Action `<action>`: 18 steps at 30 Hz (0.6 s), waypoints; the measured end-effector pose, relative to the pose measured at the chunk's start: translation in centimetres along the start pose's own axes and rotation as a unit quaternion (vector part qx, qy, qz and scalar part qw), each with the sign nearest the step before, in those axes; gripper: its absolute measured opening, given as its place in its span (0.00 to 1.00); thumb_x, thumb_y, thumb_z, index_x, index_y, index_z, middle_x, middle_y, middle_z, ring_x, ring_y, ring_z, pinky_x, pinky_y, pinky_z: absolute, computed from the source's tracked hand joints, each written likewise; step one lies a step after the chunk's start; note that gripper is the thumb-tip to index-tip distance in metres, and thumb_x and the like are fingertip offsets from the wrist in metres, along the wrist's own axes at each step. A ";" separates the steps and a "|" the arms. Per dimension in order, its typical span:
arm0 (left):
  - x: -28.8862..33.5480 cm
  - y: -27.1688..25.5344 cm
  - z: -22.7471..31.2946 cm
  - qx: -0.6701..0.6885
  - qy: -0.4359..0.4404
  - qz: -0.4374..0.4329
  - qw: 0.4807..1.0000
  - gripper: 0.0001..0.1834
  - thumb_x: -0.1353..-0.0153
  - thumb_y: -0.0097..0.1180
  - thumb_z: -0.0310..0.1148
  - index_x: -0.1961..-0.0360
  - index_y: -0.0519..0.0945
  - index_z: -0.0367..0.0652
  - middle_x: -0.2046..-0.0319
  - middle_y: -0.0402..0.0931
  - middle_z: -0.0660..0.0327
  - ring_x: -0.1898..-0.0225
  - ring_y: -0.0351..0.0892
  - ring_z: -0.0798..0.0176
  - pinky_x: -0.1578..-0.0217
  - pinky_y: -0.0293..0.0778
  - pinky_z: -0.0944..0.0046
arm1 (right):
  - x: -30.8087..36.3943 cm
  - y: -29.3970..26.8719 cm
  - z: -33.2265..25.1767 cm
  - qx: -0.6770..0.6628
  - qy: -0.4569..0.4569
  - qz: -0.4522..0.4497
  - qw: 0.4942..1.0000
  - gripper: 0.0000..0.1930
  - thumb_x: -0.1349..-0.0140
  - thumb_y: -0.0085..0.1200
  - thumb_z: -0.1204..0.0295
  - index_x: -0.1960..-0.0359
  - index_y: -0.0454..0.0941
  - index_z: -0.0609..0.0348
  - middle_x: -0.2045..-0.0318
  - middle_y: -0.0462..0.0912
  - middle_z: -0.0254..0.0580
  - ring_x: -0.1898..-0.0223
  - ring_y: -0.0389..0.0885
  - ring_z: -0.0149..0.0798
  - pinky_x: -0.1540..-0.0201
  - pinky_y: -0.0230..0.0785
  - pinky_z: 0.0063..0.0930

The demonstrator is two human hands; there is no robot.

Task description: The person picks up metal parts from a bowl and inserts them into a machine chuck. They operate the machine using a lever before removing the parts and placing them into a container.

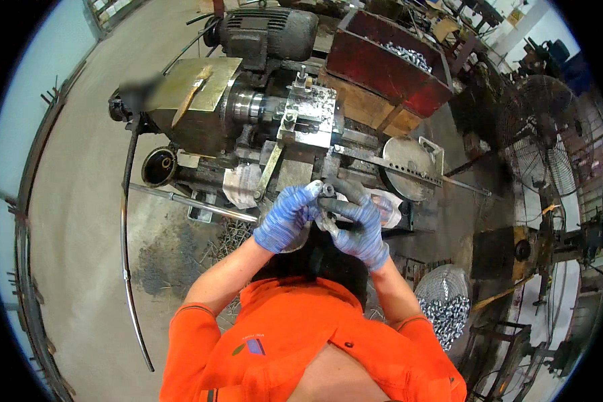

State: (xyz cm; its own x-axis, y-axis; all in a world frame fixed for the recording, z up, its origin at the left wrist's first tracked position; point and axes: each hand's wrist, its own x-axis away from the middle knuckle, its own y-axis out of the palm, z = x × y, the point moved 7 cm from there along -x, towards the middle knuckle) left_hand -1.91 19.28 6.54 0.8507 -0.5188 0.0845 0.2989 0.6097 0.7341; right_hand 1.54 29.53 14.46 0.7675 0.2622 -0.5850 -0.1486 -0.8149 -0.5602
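My left hand (pixel 287 216), in a blue knitted glove, has thumb and fingers pinched on a small hollow metal piece (pixel 327 190). From the other side my right hand (pixel 359 225) grips the same piece, its gloved fingers darkened with grime. The round end with its hole faces up; the rest is hidden by fingers. Both hands are close together in front of a lathe-like machine (pixel 311 110), just short of its slide. Nearest to them is a flat metal lever (pixel 270 167), with a perforated bar (pixel 388 163) to the right.
A brush (pixel 193 97) lies on the machine's cover (pixel 228 74), below a motor (pixel 268 32). A red bin (pixel 388 70) of metal parts stands behind. Right of me is a mesh basket (pixel 442 281) of shiny parts. Metal rods (pixel 124 221) project at left; shavings (pixel 228 241) litter the floor.
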 end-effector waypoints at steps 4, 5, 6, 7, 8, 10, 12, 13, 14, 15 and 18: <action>0.4 0.0 3.1 -0.180 0.079 0.066 0.978 0.13 0.42 0.57 0.39 0.72 0.79 0.37 0.82 0.75 0.64 0.79 0.70 0.75 0.77 0.66 0.72 | -1.3 0.2 -1.0 0.062 -0.028 -0.028 0.997 0.12 0.59 0.65 0.67 0.69 0.81 0.50 0.56 0.76 0.46 0.53 0.72 0.51 0.50 0.64 0.40; 0.4 -0.2 3.6 -0.240 0.102 0.085 0.962 0.13 0.43 0.58 0.38 0.73 0.79 0.37 0.82 0.75 0.65 0.79 0.69 0.76 0.77 0.66 0.73 | -1.7 0.3 -1.4 0.085 -0.033 -0.040 0.995 0.12 0.59 0.65 0.66 0.70 0.81 0.50 0.56 0.76 0.45 0.54 0.72 0.51 0.50 0.64 0.40; 0.4 -1.1 3.8 -0.299 0.103 0.098 0.944 0.13 0.45 0.60 0.37 0.77 0.79 0.37 0.83 0.74 0.67 0.79 0.67 0.78 0.79 0.64 0.72 | -2.2 0.4 -2.1 0.100 -0.045 -0.057 0.992 0.10 0.56 0.64 0.64 0.71 0.82 0.49 0.57 0.76 0.47 0.54 0.72 0.51 0.50 0.63 0.40; 0.3 -1.7 3.9 -0.308 0.108 0.106 0.939 0.13 0.45 0.60 0.37 0.77 0.80 0.37 0.84 0.74 0.66 0.80 0.67 0.77 0.79 0.64 0.72 | -2.7 0.9 -2.3 0.106 -0.057 -0.089 0.989 0.10 0.56 0.63 0.63 0.71 0.82 0.50 0.59 0.76 0.47 0.55 0.72 0.51 0.51 0.64 0.40; 0.3 -2.0 4.1 -0.318 0.112 0.113 0.935 0.13 0.45 0.60 0.37 0.78 0.80 0.37 0.84 0.75 0.66 0.80 0.67 0.77 0.80 0.64 0.72 | -3.1 1.3 -2.4 0.113 -0.067 -0.120 0.984 0.10 0.55 0.62 0.62 0.71 0.82 0.50 0.60 0.76 0.47 0.56 0.72 0.51 0.51 0.64 0.40; 0.5 -2.2 4.6 -0.336 0.108 0.121 0.928 0.14 0.46 0.61 0.38 0.78 0.80 0.37 0.84 0.75 0.66 0.81 0.67 0.77 0.80 0.64 0.71 | -3.9 1.8 -3.1 0.126 -0.081 -0.166 0.975 0.11 0.53 0.60 0.61 0.71 0.81 0.52 0.64 0.76 0.48 0.59 0.72 0.52 0.54 0.65 0.41; 1.2 -1.3 5.8 -0.353 0.090 0.124 0.923 0.14 0.46 0.61 0.38 0.77 0.81 0.36 0.84 0.75 0.66 0.81 0.67 0.77 0.80 0.64 0.71 | -4.2 2.3 -3.1 0.122 -0.104 -0.184 0.970 0.11 0.54 0.60 0.61 0.71 0.81 0.52 0.65 0.76 0.48 0.60 0.72 0.52 0.54 0.65 0.41; 1.1 -1.6 5.9 -0.365 0.096 0.129 0.917 0.15 0.46 0.61 0.39 0.77 0.81 0.36 0.85 0.75 0.65 0.81 0.67 0.76 0.80 0.64 0.70 | -4.3 2.6 -3.0 0.121 -0.116 -0.194 0.967 0.11 0.54 0.60 0.61 0.71 0.81 0.52 0.66 0.76 0.48 0.61 0.72 0.52 0.55 0.65 0.41; 1.1 -2.0 6.1 -0.378 0.102 0.136 0.910 0.15 0.47 0.61 0.40 0.76 0.82 0.37 0.85 0.75 0.64 0.82 0.68 0.76 0.80 0.65 0.70 | -4.5 2.9 -2.9 0.120 -0.124 -0.201 0.964 0.11 0.54 0.60 0.61 0.71 0.81 0.52 0.65 0.76 0.48 0.60 0.72 0.51 0.55 0.65 0.41; 1.1 -2.4 6.2 -0.390 0.109 0.142 0.903 0.16 0.47 0.61 0.41 0.76 0.82 0.37 0.86 0.74 0.63 0.82 0.68 0.76 0.80 0.65 0.70 | -4.6 3.3 -2.6 0.119 -0.131 -0.209 0.962 0.11 0.54 0.60 0.61 0.71 0.81 0.52 0.64 0.76 0.48 0.60 0.72 0.51 0.55 0.65 0.41; 1.0 -4.0 6.5 -0.464 0.064 0.130 0.874 0.21 0.45 0.57 0.48 0.72 0.82 0.37 0.84 0.75 0.59 0.82 0.70 0.72 0.78 0.67 0.67 | -5.7 4.3 -2.4 0.110 -0.143 -0.234 0.955 0.12 0.54 0.60 0.60 0.70 0.81 0.52 0.61 0.77 0.48 0.59 0.72 0.51 0.55 0.65 0.41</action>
State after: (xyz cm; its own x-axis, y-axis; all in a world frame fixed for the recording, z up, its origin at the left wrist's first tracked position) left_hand -5.10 12.43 8.07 0.9657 -0.2555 0.0466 0.2597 0.9513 -0.1660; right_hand -1.96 23.29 16.76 0.5848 0.7274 -0.3590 0.0178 -0.4540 -0.8908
